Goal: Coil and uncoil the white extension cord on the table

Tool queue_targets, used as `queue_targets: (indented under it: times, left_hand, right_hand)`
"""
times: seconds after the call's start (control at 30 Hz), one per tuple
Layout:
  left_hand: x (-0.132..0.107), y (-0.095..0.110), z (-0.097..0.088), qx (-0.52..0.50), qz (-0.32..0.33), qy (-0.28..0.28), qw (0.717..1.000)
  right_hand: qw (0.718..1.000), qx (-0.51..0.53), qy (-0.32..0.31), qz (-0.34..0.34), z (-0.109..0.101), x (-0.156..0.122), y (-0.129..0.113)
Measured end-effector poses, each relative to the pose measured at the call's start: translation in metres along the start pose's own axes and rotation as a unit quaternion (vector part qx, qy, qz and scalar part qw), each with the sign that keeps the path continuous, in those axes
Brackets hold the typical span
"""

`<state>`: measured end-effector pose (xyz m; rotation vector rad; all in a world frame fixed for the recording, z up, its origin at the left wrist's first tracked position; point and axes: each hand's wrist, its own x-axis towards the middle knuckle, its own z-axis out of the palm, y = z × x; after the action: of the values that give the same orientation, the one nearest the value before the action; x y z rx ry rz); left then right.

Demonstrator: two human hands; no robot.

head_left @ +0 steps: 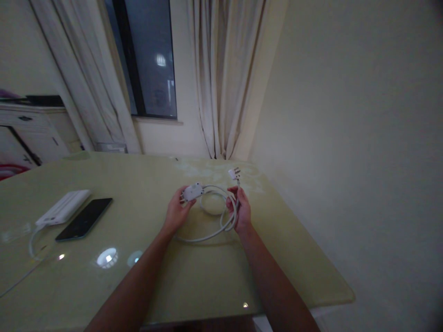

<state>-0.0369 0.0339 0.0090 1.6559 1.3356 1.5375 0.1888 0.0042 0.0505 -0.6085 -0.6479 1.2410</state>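
My left hand is closed around a small white power strip, thumb along its near side. From the block's right end a white cable runs in loose loops over the table. My right hand grips the cable just below its plug, which points up with its metal pins showing. Some of the loops pass by the right palm; how many strands the fingers hold I cannot tell.
To the left lie a white power bank with a thin cord and a black phone. A wall borders the table's right side. Curtains and a window are behind; a cabinet stands far left.
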Motion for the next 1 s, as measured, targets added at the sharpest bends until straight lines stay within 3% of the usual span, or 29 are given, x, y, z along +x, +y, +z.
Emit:
queue_targets:
  times: [0.23, 0.33, 0.5, 0.57, 0.67, 0.77, 0.83, 0.9, 1.0]
  left_hand:
    - [0.003, 0.016, -0.006, -0.192, -0.049, 0.064, 0.978]
    - [0.001, 0.024, -0.007, -0.279, -0.096, 0.04, 0.955]
    - [-0.004, 0.04, -0.004, -0.433, -0.176, -0.059, 0.882]
    - [-0.007, 0.044, -0.002, -0.424, -0.198, -0.094, 0.879]
    - [-0.008, 0.047, -0.003, -0.36, -0.203, -0.103, 0.905]
    - [-0.001, 0.044, -0.012, -0.339, -0.18, -0.049, 0.922]
    - [0.006, 0.041, -0.022, -0.364, -0.174, 0.013, 0.915]
    - [0.014, 0.038, -0.032, -0.415, -0.19, 0.072, 0.887]
    - [0.022, 0.036, -0.046, -0.502, -0.242, 0.147, 0.817]
  right_hand:
    - [0.997, -0.039, 0.06, -0.001, -0.012, 0.015, 0.011]
    - [0.995, -0.062, 0.076, -0.003, -0.018, 0.02, 0.015]
    - [0.983, -0.114, 0.128, -0.058, -0.022, 0.024, 0.014]
    - [0.975, -0.132, 0.153, -0.094, -0.024, 0.026, 0.011]
    - [0.966, -0.133, 0.192, -0.107, -0.028, 0.03, 0.004]
    - [0.964, -0.088, 0.232, -0.095, -0.038, 0.037, -0.005]
    - [0.96, -0.054, 0.254, -0.1, -0.045, 0.042, -0.011]
    - [0.955, -0.023, 0.27, -0.118, -0.051, 0.047, -0.016]
    - [0.946, 0.016, 0.284, -0.152, -0.056, 0.051, -0.02]
